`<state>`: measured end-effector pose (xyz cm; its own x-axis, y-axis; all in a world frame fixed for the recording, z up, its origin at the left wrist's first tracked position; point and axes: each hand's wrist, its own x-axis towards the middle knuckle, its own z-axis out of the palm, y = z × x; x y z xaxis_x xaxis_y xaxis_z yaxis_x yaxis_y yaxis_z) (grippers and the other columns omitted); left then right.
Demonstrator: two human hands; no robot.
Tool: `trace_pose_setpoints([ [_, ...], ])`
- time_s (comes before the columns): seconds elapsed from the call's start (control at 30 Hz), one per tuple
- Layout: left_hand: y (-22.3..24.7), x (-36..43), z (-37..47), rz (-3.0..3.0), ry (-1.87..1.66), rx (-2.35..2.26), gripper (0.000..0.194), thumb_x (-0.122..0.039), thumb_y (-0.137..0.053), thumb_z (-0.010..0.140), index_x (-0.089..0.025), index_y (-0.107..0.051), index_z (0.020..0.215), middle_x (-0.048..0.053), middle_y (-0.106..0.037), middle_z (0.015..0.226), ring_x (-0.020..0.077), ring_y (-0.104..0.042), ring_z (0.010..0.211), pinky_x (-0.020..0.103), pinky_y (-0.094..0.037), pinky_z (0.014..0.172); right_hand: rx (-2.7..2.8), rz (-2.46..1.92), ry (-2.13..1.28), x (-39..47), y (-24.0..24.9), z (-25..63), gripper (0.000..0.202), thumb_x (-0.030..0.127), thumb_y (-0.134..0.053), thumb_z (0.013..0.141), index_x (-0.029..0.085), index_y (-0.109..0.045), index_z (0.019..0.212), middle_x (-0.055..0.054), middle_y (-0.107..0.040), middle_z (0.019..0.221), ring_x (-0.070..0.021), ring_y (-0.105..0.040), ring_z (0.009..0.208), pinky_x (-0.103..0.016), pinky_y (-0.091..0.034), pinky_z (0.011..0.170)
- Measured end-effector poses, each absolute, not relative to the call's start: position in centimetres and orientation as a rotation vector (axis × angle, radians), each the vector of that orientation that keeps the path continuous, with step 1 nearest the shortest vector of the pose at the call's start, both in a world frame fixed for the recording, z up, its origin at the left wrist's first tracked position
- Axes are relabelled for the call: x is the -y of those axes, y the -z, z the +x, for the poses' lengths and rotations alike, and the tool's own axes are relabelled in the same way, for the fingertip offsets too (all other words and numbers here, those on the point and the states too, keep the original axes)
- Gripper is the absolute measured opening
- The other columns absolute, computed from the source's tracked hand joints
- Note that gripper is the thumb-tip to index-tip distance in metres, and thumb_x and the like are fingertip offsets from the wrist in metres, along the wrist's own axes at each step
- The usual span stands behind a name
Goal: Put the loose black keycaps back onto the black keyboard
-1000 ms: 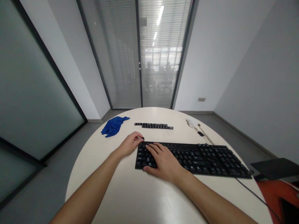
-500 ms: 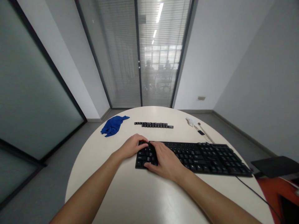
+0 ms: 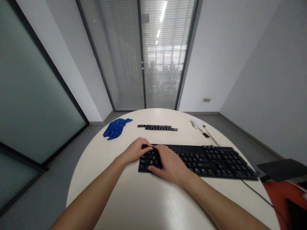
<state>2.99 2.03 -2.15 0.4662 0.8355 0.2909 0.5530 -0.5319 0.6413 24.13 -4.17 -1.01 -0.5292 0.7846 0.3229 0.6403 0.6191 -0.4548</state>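
Observation:
A black full-size keyboard (image 3: 203, 161) lies across the front of the round table, showing its key side. At its left end, my left hand (image 3: 137, 148) curls round the back corner, thumb over the top keys and fingers by the rear edge. My right hand (image 3: 171, 164) spans the same end, its thumb low by the front rows and its fingers bent at the back row, hiding the keys below. Fingertips of both hands meet near the back edge; whether a small part is between them cannot be made out. Beyond stand loose black keycaps (image 3: 158, 127) in rows.
On the white round table (image 3: 134, 198), a crumpled blue cloth (image 3: 116, 128) lies back left. Back right are a white crumpled piece (image 3: 196, 124), a thin stick (image 3: 211, 135) and a small black piece (image 3: 205, 135). A cable (image 3: 259, 195) trails off the right front edge.
The view has shifted very slightly. Both hands keep nearly the same pose on the keyboard's left end.

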Motion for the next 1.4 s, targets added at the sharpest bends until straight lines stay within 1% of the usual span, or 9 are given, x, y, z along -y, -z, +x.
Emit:
trace_pose_setpoints([
  [0.17,2.2,-1.9,3.1,2.228,-0.821,-1.221,0.012,-0.030,-0.069,0.087,-0.022,-0.076,0.092,0.005,-0.074,0.097,0.0246,-0.062,0.097,0.037,-0.045,0.092,2.368,-1.123,-0.386,4.2,0.9,24.1,0.059,0.044,-0.072,0.083,0.019,-0.051,0.132,-0.013,-0.061,0.127,-0.0297,-0.056,0.122,-0.047,-0.042,0.108],
  [0.33,2.2,-1.8,3.2,2.217,-0.819,-1.212,0.011,-0.027,-0.070,0.085,-0.022,-0.077,0.092,0.004,-0.075,0.096,0.0239,-0.063,0.096,0.035,-0.045,0.091,2.373,-1.111,-0.384,4.2,0.8,24.1,0.060,0.044,-0.072,0.083,0.018,-0.051,0.133,-0.013,-0.061,0.128,-0.0290,-0.054,0.123,-0.046,-0.041,0.109],
  [0.43,2.1,-2.0,3.1,2.189,-0.826,-1.179,0.014,-0.032,-0.068,0.087,-0.021,-0.078,0.089,0.004,-0.076,0.093,0.0232,-0.065,0.094,0.035,-0.045,0.092,2.378,-1.109,-0.380,4.2,0.8,24.1,0.059,0.044,-0.071,0.084,0.018,-0.051,0.133,-0.013,-0.061,0.128,-0.0288,-0.054,0.123,-0.046,-0.041,0.109],
  [0.53,2.2,-2.2,2.9,2.177,-0.819,-1.155,0.025,-0.038,-0.062,0.093,-0.021,-0.077,0.084,0.005,-0.076,0.090,0.0224,-0.065,0.090,0.035,-0.045,0.092,2.379,-1.099,-0.374,4.2,0.8,24.2,0.061,0.043,-0.071,0.084,0.017,-0.050,0.135,-0.013,-0.061,0.129,-0.0286,-0.054,0.123,-0.045,-0.042,0.109],
  [0.6,2.5,-2.4,2.9,2.177,-0.837,-1.168,0.026,-0.039,-0.061,0.093,-0.021,-0.077,0.083,0.005,-0.075,0.092,0.0231,-0.064,0.093,0.037,-0.045,0.095,2.383,-1.079,-0.375,4.2,0.7,24.2,0.062,0.043,-0.071,0.084,0.018,-0.048,0.137,-0.012,-0.061,0.131,-0.0284,-0.054,0.125,-0.045,-0.041,0.110],
  [0.8,3.7,-2.8,3.2,2.050,-0.951,-1.205,0.015,-0.034,-0.068,0.086,-0.021,-0.076,0.086,0.008,-0.074,0.110,0.0253,-0.063,0.108,0.041,-0.043,0.105,2.441,-1.070,-0.310,4.1,1.0,24.2,0.073,0.048,-0.071,0.082,0.016,-0.047,0.143,-0.014,-0.058,0.140,-0.0297,-0.049,0.133,-0.046,-0.037,0.115],
  [0.93,3.5,-2.7,3.4,1.917,-0.888,-1.189,0.014,-0.027,-0.067,0.084,-0.020,-0.074,0.093,0.006,-0.076,0.102,0.0236,-0.067,0.100,0.039,-0.048,0.099,2.489,-1.077,-0.258,4.0,1.6,24.4,0.080,0.056,-0.070,0.081,0.014,-0.047,0.146,-0.016,-0.052,0.147,-0.0329,-0.042,0.139,-0.050,-0.032,0.119],
  [1.1,3.0,-2.4,3.6,1.879,-0.878,-1.197,0.015,-0.024,-0.067,0.083,-0.019,-0.073,0.096,0.006,-0.076,0.102,0.0235,-0.067,0.099,0.038,-0.049,0.098,2.536,-1.063,-0.286,3.6,1.6,24.9,0.081,0.061,-0.068,0.083,0.013,-0.050,0.146,-0.016,-0.053,0.148,-0.0329,-0.042,0.141,-0.049,-0.033,0.119],
  [1.4,2.6,-2.5,3.8,1.893,-0.846,-1.188,0.017,-0.021,-0.066,0.081,-0.019,-0.072,0.097,0.005,-0.076,0.102,0.0238,-0.067,0.101,0.039,-0.049,0.098,2.535,-1.082,-0.312,3.4,1.1,24.8,0.081,0.059,-0.073,0.080,0.014,-0.054,0.144,-0.016,-0.056,0.145,-0.0345,-0.045,0.139,-0.051,-0.037,0.116],
])
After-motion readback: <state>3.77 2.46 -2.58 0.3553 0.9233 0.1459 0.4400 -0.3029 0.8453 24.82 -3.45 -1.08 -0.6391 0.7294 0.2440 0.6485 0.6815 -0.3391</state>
